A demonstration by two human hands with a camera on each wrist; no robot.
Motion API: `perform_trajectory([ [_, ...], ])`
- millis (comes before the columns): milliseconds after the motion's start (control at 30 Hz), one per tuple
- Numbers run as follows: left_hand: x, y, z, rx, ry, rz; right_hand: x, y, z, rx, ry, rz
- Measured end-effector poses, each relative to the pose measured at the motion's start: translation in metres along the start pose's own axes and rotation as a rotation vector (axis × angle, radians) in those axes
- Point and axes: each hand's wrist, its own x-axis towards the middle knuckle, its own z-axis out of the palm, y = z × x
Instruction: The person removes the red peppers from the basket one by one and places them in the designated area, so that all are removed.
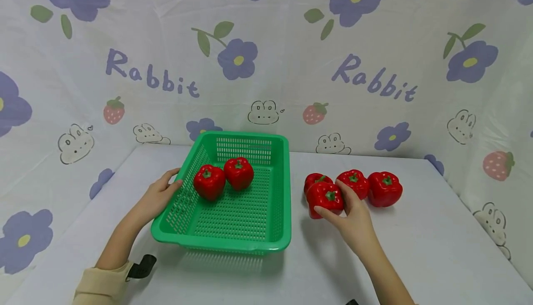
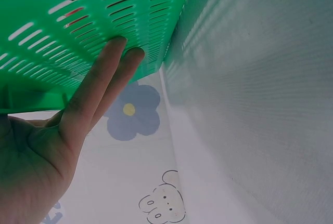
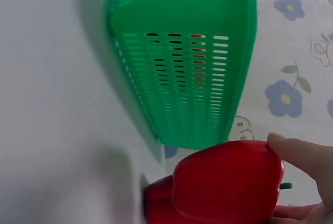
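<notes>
1. Right hand (image 1: 357,217): grip narrowed, thumb and fingers pinching a red pepper (image 1: 322,198) at the basket's 3 o'clock.
2. Left hand (image 1: 158,196): grip uncurled, straight fingers against the green basket (image 1: 220,244) at 9 o'clock.
3. Inside, two peppers (image 1: 209,183) sit toward 11 o'clock.
4. Three other peppers (image 1: 385,190) line the tabletop (image 1: 416,249), 12 to 3 o'clock from the held one.

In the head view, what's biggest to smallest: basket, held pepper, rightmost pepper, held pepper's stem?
1. Basket
2. Held pepper and rightmost pepper: too alike to rank
3. Held pepper's stem
</notes>
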Motion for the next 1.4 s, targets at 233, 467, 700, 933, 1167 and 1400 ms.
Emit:
perform_trajectory([
  [233,-0.001,0.002,0.000,0.004,0.004,0.004,-0.003,0.011,0.002,-0.027,-0.026,0.048],
  [467,-0.001,0.002,-0.001,-0.009,0.000,0.010,-0.001,0.019,0.003,-0.057,-0.036,0.071],
  [700,-0.001,0.003,-0.001,-0.013,0.000,0.008,0.000,0.026,0.006,-0.066,-0.044,0.092],
  [933,-0.001,0.003,-0.001,-0.003,0.002,0.008,0.003,0.028,0.007,-0.066,-0.043,0.083],
  [1167,-0.001,0.003,0.000,-0.007,0.002,0.001,0.005,0.029,0.009,-0.071,-0.041,0.084],
  [1400,-0.001,0.003,0.000,-0.002,0.001,-0.001,0.006,0.029,0.010,-0.071,-0.047,0.071],
])
